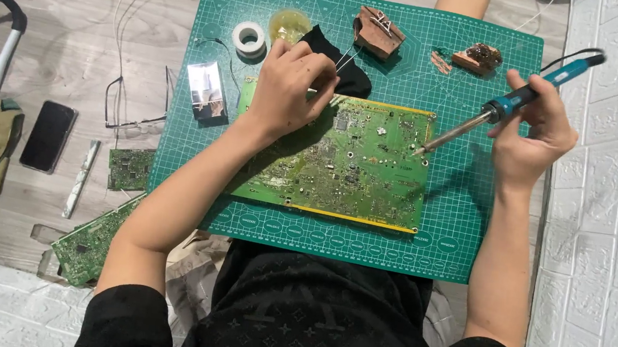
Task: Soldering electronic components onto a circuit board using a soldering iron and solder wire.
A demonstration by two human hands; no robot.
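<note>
A large green circuit board [348,166] lies on a green cutting mat [197,130]. My right hand [534,133] grips a blue soldering iron [523,97], its metal tip touching the board's right side. My left hand [292,86] rests on the board's upper left corner, fingers pinched on a thin solder wire [345,61] that runs up toward the mat's far side. A black cloth [344,69] lies just beyond the left hand.
A solder spool [249,37], a yellowish jar [289,24] and two brown holders [378,30] [477,58] sit at the mat's far edge. A shiny metal piece [206,90], glasses [131,103], a phone [48,136] and smaller circuit boards [87,245] lie left.
</note>
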